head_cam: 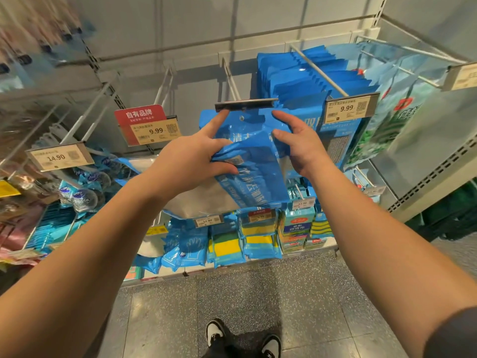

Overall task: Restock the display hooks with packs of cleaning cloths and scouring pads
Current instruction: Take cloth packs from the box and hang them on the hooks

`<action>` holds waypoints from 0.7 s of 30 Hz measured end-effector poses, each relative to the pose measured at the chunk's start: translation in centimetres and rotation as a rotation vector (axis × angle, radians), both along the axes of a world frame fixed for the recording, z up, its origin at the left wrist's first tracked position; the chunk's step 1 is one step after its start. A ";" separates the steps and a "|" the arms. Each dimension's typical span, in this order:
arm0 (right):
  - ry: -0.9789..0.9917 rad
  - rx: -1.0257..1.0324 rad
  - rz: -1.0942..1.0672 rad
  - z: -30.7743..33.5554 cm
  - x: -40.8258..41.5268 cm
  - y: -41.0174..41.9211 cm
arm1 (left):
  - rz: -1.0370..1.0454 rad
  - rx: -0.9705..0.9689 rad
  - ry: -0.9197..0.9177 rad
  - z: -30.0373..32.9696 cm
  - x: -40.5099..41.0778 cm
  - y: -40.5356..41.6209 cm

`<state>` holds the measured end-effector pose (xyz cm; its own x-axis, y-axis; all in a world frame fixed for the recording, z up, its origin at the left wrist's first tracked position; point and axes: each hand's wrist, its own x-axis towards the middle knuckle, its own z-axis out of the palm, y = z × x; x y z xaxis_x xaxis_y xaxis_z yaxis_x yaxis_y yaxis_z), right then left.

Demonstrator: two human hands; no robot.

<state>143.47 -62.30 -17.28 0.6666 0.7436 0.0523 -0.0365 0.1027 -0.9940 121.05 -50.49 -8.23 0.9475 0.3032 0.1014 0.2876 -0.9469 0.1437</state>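
Both hands, left (192, 161) and right (300, 146), grip a blue pack (247, 161) between 9.99 tags (347, 108).

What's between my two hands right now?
The blue cleaning cloth pack, held between the left hand and right hand, seen in the head view.
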 end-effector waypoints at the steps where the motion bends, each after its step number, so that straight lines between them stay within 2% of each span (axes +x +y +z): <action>1: -0.003 -0.007 -0.005 -0.1 0.2 0.2 | 0.000 -0.006 -0.003 0.0 0.0 0.0; 10: -0.054 -0.045 -0.101 -0.5 0.8 2.9 | 0.021 -0.061 -0.032 -0.3 0.2 -0.1; 14: -0.152 -0.150 -0.080 -0.2 0.5 1.5 | 0.028 -0.154 -0.098 -0.9 0.0 -0.2; 16: -0.180 -0.187 -0.143 -0.2 -0.2 -0.4 | 0.036 -0.203 -0.148 -1.3 -0.2 -0.3; 18: -0.118 -0.169 -0.263 -1.0 -1.3 -2.9 | 0.050 -0.282 -0.204 -1.9 -0.4 -0.6; 21: 0.189 -0.040 -0.372 -2.7 -3.9 -6.2 | 0.118 -0.411 -0.293 -3.1 -0.7 -1.1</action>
<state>139.59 -68.49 -19.94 0.8852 0.4495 -0.1204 -0.1863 0.1052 -0.9768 120.39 -51.62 -11.32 0.8544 0.4765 0.2074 0.2809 -0.7592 0.5872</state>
